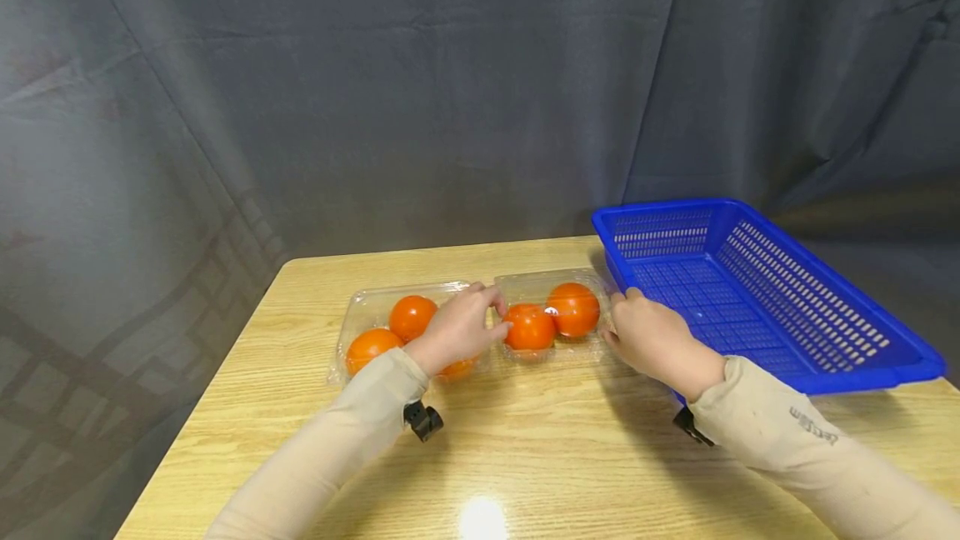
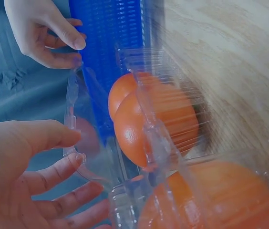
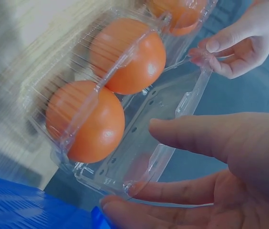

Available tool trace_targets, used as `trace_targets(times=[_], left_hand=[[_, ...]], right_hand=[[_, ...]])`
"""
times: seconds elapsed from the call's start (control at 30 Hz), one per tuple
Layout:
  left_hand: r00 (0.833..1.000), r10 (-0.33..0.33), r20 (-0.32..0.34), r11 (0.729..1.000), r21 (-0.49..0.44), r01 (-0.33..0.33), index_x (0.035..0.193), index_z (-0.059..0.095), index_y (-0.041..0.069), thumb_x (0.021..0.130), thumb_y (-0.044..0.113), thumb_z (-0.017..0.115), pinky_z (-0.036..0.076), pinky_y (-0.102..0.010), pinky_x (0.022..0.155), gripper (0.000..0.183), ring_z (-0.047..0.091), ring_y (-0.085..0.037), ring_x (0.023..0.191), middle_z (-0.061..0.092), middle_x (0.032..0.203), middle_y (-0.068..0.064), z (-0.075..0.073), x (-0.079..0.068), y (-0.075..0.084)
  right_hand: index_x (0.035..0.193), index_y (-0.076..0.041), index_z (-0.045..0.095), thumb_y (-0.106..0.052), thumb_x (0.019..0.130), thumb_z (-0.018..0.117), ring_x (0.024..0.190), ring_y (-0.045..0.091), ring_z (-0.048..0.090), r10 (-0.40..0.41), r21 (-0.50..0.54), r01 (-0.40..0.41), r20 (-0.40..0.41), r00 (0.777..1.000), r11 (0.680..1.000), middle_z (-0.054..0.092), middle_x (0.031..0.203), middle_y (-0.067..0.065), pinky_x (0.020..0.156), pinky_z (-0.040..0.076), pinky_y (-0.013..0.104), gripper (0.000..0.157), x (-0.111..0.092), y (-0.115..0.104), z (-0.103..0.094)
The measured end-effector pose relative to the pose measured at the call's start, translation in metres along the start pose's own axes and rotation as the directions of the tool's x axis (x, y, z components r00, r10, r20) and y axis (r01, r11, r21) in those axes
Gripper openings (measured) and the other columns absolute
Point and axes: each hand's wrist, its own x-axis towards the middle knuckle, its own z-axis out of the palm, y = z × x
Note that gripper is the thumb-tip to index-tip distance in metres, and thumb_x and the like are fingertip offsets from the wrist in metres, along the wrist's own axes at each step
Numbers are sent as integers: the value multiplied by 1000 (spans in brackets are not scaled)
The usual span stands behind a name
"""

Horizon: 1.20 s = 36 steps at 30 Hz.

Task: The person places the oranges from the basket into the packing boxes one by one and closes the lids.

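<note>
A clear plastic clamshell box [image 1: 531,357] holds two smooth, round, orange fruits [image 1: 574,309], one with a small white sticker; their exact kind is hard to tell. Its see-through lid [image 3: 141,138] is swung up from the tray on the far side. At one corner of that lid, my left hand [image 1: 465,319] pinches the rim between thumb and index finger. My right hand [image 1: 651,336] is at the opposite corner, fingers fairly straight, index fingertip touching the rim and thumb apart from it. A second clear box [image 1: 352,315] with several like fruits stands left, partly behind my left hand.
A blue slatted plastic basket [image 1: 825,273] stands on the right, close beside my right hand. Both boxes rest on a light wooden table [image 1: 525,457]. A dark grey curtain [image 1: 420,107] hangs behind the table's far edge.
</note>
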Motion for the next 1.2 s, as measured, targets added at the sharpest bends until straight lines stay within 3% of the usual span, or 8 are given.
trace_targets(times=[0.5,0.8,1.03,1.2], left_hand=[[999,46,-23,994,96,-44,91,61,10,82,25,70,47,-32,67,19,54,-20,77,61,99,-11,11,-8,-2],[994,97,-47,980,179,-87,90,61,10,79,24,74,48,-33,73,22,56,-20,80,60,91,-4,18,-12,-1],[986,145,-84,965,233,-122,89,62,9,76,22,76,47,-34,75,23,55,-19,79,60,88,-4,23,-15,0],[981,164,-101,950,285,-130,89,62,10,76,22,76,49,-36,78,22,56,-20,80,59,88,-4,26,-17,0]], right_hand=[[76,5,54,-11,66,79,50,28,55,-3,-19,2,-50,999,1000,51,71,17,40,46,38,32,-11,-3,15],[78,5,53,-6,64,80,46,27,54,-8,-57,0,-146,989,998,49,72,16,37,45,37,32,-15,-3,28],[75,5,50,4,64,76,41,27,52,-23,-78,3,-257,966,997,47,71,16,35,44,37,28,-17,-3,37],[73,4,47,9,68,67,38,25,49,-74,-127,29,-370,926,992,46,68,16,32,41,35,21,-18,-1,46]])
